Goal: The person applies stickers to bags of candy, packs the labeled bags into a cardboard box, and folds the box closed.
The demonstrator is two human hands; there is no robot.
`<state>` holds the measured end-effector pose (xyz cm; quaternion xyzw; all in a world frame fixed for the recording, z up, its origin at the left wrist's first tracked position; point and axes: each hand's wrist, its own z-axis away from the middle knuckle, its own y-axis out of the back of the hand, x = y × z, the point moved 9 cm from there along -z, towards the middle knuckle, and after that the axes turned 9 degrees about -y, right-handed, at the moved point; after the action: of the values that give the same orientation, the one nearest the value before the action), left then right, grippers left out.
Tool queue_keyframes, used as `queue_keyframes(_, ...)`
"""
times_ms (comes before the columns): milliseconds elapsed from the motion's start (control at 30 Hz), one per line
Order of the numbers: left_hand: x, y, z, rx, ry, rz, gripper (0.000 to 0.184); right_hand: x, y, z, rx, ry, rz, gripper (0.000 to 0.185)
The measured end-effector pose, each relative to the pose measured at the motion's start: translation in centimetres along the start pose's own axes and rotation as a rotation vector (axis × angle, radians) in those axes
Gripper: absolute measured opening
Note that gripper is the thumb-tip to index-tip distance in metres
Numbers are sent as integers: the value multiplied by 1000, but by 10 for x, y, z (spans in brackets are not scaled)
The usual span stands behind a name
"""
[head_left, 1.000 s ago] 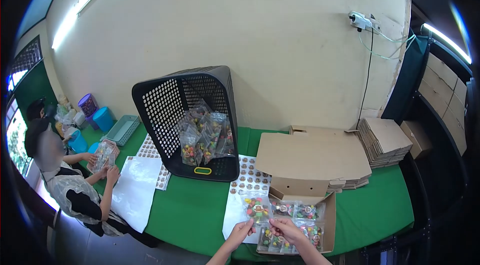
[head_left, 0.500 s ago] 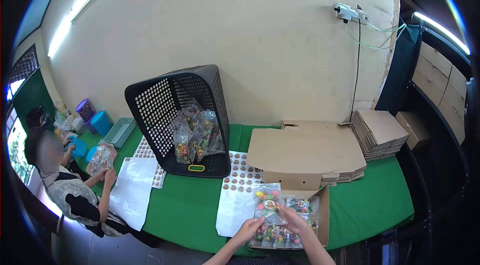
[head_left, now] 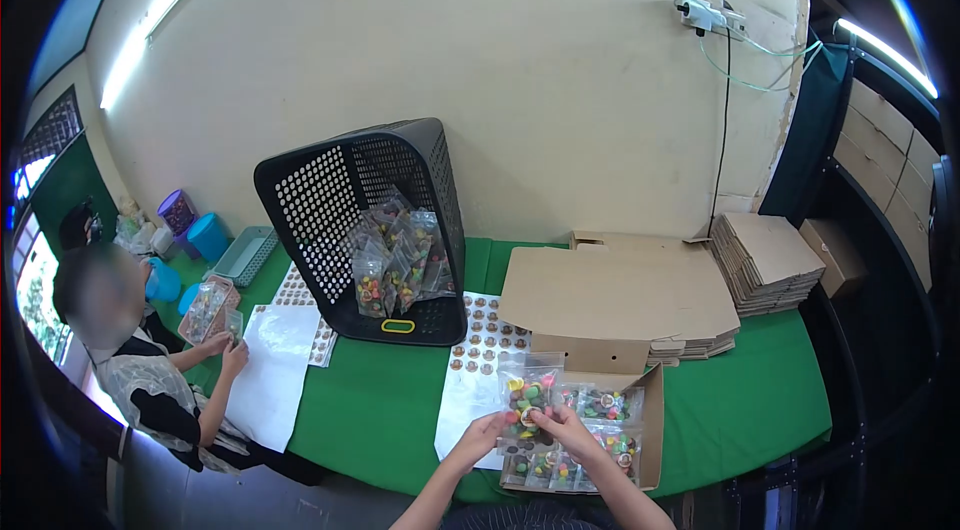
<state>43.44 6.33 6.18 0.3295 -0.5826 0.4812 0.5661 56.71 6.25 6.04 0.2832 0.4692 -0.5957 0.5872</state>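
Between my two hands is a clear zip bag [head_left: 518, 392] of colourful round candies, held upright over the left part of an open cardboard box [head_left: 652, 430]. My left hand [head_left: 480, 436] grips the bag's lower left edge. On the lower right, my right hand [head_left: 572, 436] pinches it, its thumb near a small round sticker on the front. Similar candy bags [head_left: 612, 406] lie in rows inside the box, partly hidden by my hands and the held bag. A sheet of round brown stickers [head_left: 485, 332] lies just beyond, to the left.
A tipped black basket [head_left: 437, 328] holds more candy bags. Flattened cartons [head_left: 620, 295] lie behind the box, with another cardboard stack [head_left: 770, 255] to the right. At left, a co-worker [head_left: 150, 370] handles a small bag beside a pink basket [head_left: 190, 332] and a white sheet [head_left: 268, 360].
My left hand has shifted from the bag's bottom to its left edge, and my right thumb now rests nearer the sticker. The co-worker's hands have moved apart, showing a small bag.
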Motion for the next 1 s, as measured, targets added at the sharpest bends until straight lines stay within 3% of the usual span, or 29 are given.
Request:
queue_keyframes(100, -6, 0, -10, 84, 16, -167, 35, -4, -11, -3, -141, -40, -9, 33)
queue_keyframes(233, -7, -2, -18, 59, 58, -242, 34, -26, 4, -13, 33, 99, -27, 23)
queue_keyframes(333, 9, -15, -21, 87, -2, -33, 31, -35, 6, -15, 59, 176, -84, 21)
queue_keyframes(433, 6, -13, -31, 126, -44, 110, 29, -27, 17, -19, 124, 124, -48, 21)
queue_keyframes(533, 14, -13, -34, 171, -62, 66, 27, -32, 20, -16, 149, 148, -15, 23)
queue_keyframes(633, 9, -14, -39, 132, -102, 7, 26, -17, 25, -12, 152, -32, 174, 28)
queue_keyframes(833, 5, -21, -37, 191, -96, 83, 23, -40, 19, 0, 187, 168, -7, 24)
queue_keyframes(1000, 14, -21, -35, 148, -62, 16, 23, -42, 20, 6, 183, 56, 36, 18)
